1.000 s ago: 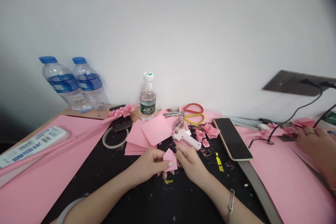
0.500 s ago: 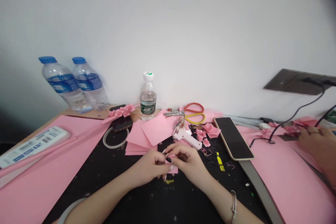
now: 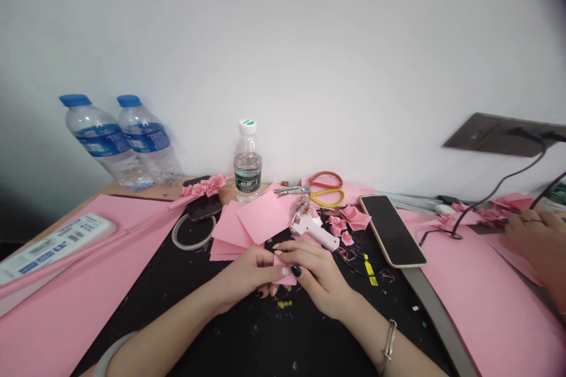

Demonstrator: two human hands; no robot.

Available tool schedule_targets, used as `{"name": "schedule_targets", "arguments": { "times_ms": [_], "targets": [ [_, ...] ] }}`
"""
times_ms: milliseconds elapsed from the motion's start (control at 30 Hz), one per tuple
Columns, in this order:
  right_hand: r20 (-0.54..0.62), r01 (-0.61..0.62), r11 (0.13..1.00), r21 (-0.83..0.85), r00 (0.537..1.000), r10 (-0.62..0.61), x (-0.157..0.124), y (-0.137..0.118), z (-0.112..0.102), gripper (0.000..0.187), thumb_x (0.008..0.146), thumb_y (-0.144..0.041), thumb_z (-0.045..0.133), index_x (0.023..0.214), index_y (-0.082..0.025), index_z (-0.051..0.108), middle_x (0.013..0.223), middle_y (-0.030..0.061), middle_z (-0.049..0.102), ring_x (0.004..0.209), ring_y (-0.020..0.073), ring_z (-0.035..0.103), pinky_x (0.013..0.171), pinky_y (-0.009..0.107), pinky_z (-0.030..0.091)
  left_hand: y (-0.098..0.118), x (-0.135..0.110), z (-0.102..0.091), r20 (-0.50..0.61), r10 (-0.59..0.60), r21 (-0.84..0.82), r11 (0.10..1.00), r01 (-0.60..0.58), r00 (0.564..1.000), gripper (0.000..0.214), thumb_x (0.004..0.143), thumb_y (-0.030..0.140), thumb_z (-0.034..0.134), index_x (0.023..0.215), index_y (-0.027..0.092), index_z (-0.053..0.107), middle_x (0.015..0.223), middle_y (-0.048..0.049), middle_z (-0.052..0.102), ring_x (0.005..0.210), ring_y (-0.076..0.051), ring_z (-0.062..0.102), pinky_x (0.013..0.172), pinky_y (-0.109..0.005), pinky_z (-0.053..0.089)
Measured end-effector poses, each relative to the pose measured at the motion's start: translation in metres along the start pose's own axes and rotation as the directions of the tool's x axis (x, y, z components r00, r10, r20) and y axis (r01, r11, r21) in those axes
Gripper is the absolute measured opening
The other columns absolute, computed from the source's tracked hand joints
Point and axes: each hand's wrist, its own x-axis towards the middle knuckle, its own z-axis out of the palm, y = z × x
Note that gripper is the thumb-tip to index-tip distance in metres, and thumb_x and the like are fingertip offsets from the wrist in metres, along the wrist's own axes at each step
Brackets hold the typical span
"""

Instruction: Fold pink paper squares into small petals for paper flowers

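My left hand (image 3: 247,274) and my right hand (image 3: 316,271) meet over the black mat (image 3: 247,336) at the centre. Both pinch a small folded piece of pink paper (image 3: 283,270), which is mostly covered by the fingers. Just beyond the hands lies a stack of pink paper squares (image 3: 247,224). A white glue gun (image 3: 315,230) rests right behind my right hand.
A small water bottle (image 3: 247,162) and two big bottles (image 3: 128,141) stand by the wall. Scissors (image 3: 318,191), a phone (image 3: 392,231), folded pink pieces (image 3: 349,221), a white ring (image 3: 192,232) and large pink sheets (image 3: 66,300) lie around. Another person's hand (image 3: 537,244) works at the right edge.
The pink piece stood open between my fingers a second ago; now it is folded down and both hands have closed over it. The other person's hand shifted slightly.
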Motion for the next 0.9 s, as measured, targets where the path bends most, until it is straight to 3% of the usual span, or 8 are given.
{"name": "schedule_targets", "arguments": {
  "times_ms": [133,233,333,433,500,667,900],
  "targets": [
    [0.024,0.010,0.999,-0.037,1.000,-0.009,-0.001,0.002,0.000,0.029,0.091,-0.026,0.038,0.111,-0.021,0.058,0.115,0.0087,0.059,0.104,0.0206,0.054,0.090,0.036,0.039,-0.001,0.000,0.000,0.026,-0.007,-0.125,0.992,0.010,1.000,0.032,0.068,0.042,0.066,0.062,0.012,0.059,0.046,0.0051,0.049,0.041,-0.005,0.038,0.043,-0.018,0.028],
    [0.025,-0.003,1.000,-0.017,1.000,0.004,-0.001,0.002,0.001,0.028,0.091,-0.024,0.038,0.108,-0.021,0.059,0.114,0.0084,0.059,0.103,0.0199,0.054,0.089,0.034,0.039,-0.003,0.000,-0.001,0.024,0.000,-0.128,0.992,0.003,1.000,0.030,0.070,0.040,0.065,0.062,0.012,0.058,0.046,0.0052,0.049,0.041,-0.005,0.039,0.044,-0.018,0.029],
    [-0.046,-0.061,0.997,0.040,0.997,0.062,0.000,0.002,0.003,0.026,0.092,-0.025,0.035,0.102,-0.020,0.059,0.107,0.0075,0.061,0.098,0.0195,0.055,0.086,0.033,0.040,-0.003,0.001,-0.002,-0.005,0.042,-0.015,0.999,-0.042,0.999,0.029,0.072,0.038,0.063,0.060,0.012,0.059,0.047,0.0033,0.053,0.043,-0.007,0.042,0.045,-0.019,0.030],
    [-0.162,-0.214,0.974,0.074,0.961,0.223,0.000,0.005,0.006,0.022,0.092,-0.028,0.035,0.092,-0.019,0.055,0.085,0.0040,0.059,0.075,0.0161,0.054,0.067,0.027,0.042,-0.004,0.002,-0.002,-0.023,0.090,0.134,0.987,-0.086,0.996,0.030,0.074,0.038,0.059,0.061,0.011,0.061,0.048,0.0020,0.056,0.044,-0.008,0.043,0.046,-0.019,0.030],
    [-0.188,-0.277,0.960,0.050,0.941,0.282,0.000,0.008,0.008,0.017,0.090,-0.027,0.040,0.079,-0.019,0.050,0.070,-0.0003,0.051,0.061,0.0132,0.047,0.056,0.024,0.037,-0.005,0.002,-0.001,-0.020,0.105,0.214,0.972,-0.098,0.994,0.030,0.075,0.037,0.058,0.060,0.012,0.061,0.048,0.0016,0.057,0.044,-0.008,0.043,0.046,-0.020,0.031],
    [-0.051,-0.252,0.967,-0.029,0.967,0.250,0.001,0.011,0.012,0.023,0.083,-0.015,0.045,0.061,-0.019,0.038,0.057,-0.0057,0.034,0.052,0.0102,0.034,0.049,0.023,0.025,-0.007,0.001,0.001,-0.013,0.131,0.305,0.945,-0.120,0.991,0.030,0.076,0.034,0.055,0.054,0.014,0.057,0.049,0.0011,0.058,0.043,-0.009,0.044,0.045,-0.020,0.031],
    [-0.040,-0.239,0.971,0.029,0.970,0.240,0.001,0.009,0.013,0.026,0.086,-0.017,0.041,0.061,-0.020,0.036,0.059,-0.0041,0.037,0.056,0.0114,0.036,0.052,0.024,0.029,-0.006,0.002,0.001,-0.011,0.147,0.268,0.953,-0.138,0.989,0.029,0.075,0.032,0.056,0.053,0.014,0.057,0.047,0.0018,0.057,0.045,-0.009,0.046,0.047,-0.020,0.033]
  ]
}}
